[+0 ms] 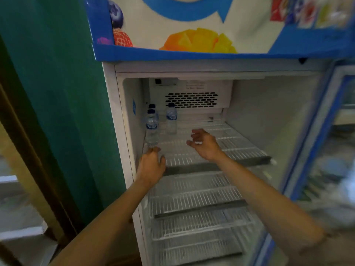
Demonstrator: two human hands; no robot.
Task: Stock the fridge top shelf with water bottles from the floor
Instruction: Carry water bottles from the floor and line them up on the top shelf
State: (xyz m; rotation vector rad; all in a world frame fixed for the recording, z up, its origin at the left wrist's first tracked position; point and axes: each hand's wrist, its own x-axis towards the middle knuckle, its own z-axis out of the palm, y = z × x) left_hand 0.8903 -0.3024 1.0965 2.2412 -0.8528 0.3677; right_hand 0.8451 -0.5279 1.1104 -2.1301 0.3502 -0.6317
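The fridge's top wire shelf (240, 143) holds three small clear water bottles with dark blue caps, all upright at its left side. One bottle (151, 129) stands nearest the front, a second (153, 108) is mostly hidden right behind it, and a third (171, 120) stands to their right. My left hand (151, 165) lies at the shelf's front left corner, its fingertips just below the base of the nearest bottle, holding nothing. My right hand (203, 144) hovers over the middle of the shelf with fingers loosely spread and empty.
A vent panel (192, 99) sits at the back of the top compartment. Two more white wire shelves (197, 196) lie below. The glass fridge door (324, 135) stands open at the right. A green wall (57, 93) borders the fridge on the left.
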